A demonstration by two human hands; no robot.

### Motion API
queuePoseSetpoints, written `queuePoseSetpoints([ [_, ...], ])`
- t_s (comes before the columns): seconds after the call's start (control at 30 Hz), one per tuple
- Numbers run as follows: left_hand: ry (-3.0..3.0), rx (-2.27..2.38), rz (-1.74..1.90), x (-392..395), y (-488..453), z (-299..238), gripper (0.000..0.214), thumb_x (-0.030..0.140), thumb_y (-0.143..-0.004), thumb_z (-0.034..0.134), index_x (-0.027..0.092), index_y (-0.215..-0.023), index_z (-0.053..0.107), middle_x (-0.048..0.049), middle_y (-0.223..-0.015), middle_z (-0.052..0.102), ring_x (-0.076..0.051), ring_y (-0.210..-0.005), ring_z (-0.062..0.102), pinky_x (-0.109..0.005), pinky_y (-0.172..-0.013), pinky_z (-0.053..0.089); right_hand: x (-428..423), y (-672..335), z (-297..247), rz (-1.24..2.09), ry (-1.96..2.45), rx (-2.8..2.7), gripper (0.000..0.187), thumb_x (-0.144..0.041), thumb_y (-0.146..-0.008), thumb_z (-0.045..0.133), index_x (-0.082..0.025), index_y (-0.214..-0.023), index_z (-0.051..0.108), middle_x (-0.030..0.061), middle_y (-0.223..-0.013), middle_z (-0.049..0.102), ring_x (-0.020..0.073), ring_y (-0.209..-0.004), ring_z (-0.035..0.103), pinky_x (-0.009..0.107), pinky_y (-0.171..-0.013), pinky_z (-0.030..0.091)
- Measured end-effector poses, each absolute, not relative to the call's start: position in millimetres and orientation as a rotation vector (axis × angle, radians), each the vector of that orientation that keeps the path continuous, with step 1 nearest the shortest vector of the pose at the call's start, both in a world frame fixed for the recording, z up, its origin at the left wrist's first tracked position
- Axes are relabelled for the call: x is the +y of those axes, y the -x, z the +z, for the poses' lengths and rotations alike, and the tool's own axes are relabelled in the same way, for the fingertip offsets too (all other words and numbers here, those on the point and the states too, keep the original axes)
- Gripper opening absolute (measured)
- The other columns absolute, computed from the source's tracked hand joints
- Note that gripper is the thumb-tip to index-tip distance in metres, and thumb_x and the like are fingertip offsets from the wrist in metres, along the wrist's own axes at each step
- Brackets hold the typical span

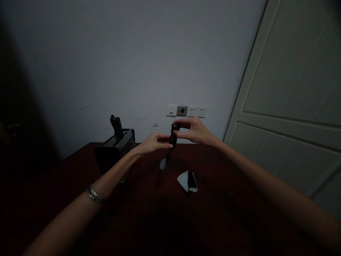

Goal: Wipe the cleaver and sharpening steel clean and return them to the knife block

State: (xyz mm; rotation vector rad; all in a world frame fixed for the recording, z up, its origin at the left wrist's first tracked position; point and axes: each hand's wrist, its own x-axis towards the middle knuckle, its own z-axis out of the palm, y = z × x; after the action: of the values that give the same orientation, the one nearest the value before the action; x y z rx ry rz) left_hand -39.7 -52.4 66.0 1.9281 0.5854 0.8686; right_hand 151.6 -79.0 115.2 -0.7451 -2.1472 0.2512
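Between my two hands a knife with a black handle is held tilted, its blade pointing down toward the tabletop. My left hand pinches the lower part of the handle, near the blade. At the handle's top end, my right hand grips with thumb and fingers. Part of the blade catches light, while its lower end fades into the dark table surface, so I cannot tell whether it touches. A small white and black folded cloth lies on the table to the right of the blade.
A dark knife block with black handles sticking out stands at the left, partly behind my left forearm. The dark red table meets a pale wall with sockets. A panelled door is at the right.
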Motion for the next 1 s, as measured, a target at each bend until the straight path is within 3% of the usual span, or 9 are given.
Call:
queuePoseSetpoints([
  [0.17,-1.871,0.633,0.994,-52.0,36.4,59.4,0.029,0.022,-0.065,0.07,0.014,-0.092,0.068,-0.0058,-0.092,0.069,-0.018,-0.083,0.063,-0.037,-0.086,0.043,-73.0,-148.2,112.3,0.372,0.727,-2.085,0.028,-0.024,-0.069,0.063,-0.014,-0.095,0.066,0.0065,-0.09,0.067,0.0192,-0.086,0.061,0.035,-0.08,0.049],
  [0.3,-1.794,0.633,1.087,-51.8,37.4,55.1,0.03,0.023,-0.064,0.07,0.013,-0.093,0.069,-0.0072,-0.093,0.069,-0.018,-0.082,0.063,-0.037,-0.084,0.045,-66.3,-147.2,108.0,0.621,0.711,-1.936,0.064,-0.029,-0.064,0.071,-0.014,-0.122,0.051,0.0127,-0.108,0.064,0.0228,-0.099,0.06,0.041,-0.087,0.047],
  [0.4,-1.764,0.672,1.16,-51.3,39.3,52.7,0.028,0.024,-0.064,0.071,0.013,-0.089,0.07,-0.0073,-0.091,0.07,-0.019,-0.084,0.063,-0.037,-0.085,0.045,-62.2,-142.3,99.4,0.694,0.718,-1.826,0.075,-0.03,-0.058,0.076,-0.016,-0.126,0.048,0.0149,-0.123,0.055,0.0247,-0.111,0.054,0.043,-0.094,0.043],
  [0.5,-1.762,0.72,1.213,-50.1,39.7,50.8,0.026,0.023,-0.064,0.07,0.014,-0.089,0.07,-0.0062,-0.089,0.07,-0.019,-0.085,0.063,-0.036,-0.086,0.044,-62.0,-132.1,88.6,0.742,0.725,-1.785,0.06,-0.031,-0.06,0.074,-0.015,-0.116,0.056,0.014,-0.119,0.059,0.0246,-0.11,0.054,0.043,-0.094,0.043],
  [0.67,-1.806,0.724,1.184,-48.8,40.9,47.5,0.026,0.022,-0.063,0.071,0.016,-0.089,0.07,-0.0053,-0.088,0.071,-0.019,-0.085,0.063,-0.037,-0.085,0.045,-67.3,-114.7,80.4,0.72,0.723,-1.766,0.026,-0.03,-0.065,0.07,-0.013,-0.084,0.068,0.0086,-0.089,0.07,0.0219,-0.087,0.064,0.038,-0.08,0.05],
  [0.9,-1.859,0.781,1.128,-54.0,56.8,49.0,0.024,0.027,-0.065,0.071,0.015,-0.086,0.07,-0.0052,-0.087,0.071,-0.019,-0.082,0.064,-0.037,-0.082,0.046,-73.6,-101.3,84.3,0.771,0.762,-1.744,0.02,-0.028,-0.063,0.069,-0.013,-0.077,0.068,0.0071,-0.08,0.071,0.0214,-0.081,0.065,0.035,-0.072,0.051],
  [1.0,-2.009,0.807,1.041,-61.7,68.1,55.9,0.03,0.03,-0.067,0.069,0.016,-0.094,0.069,-0.0054,-0.091,0.07,-0.02,-0.086,0.063,-0.036,-0.081,0.046,-78.2,-96.1,86.5,0.789,0.758,-1.787,0.021,-0.03,-0.064,0.069,-0.014,-0.077,0.068,0.0069,-0.082,0.071,0.0217,-0.082,0.065,0.035,-0.072,0.051],
])
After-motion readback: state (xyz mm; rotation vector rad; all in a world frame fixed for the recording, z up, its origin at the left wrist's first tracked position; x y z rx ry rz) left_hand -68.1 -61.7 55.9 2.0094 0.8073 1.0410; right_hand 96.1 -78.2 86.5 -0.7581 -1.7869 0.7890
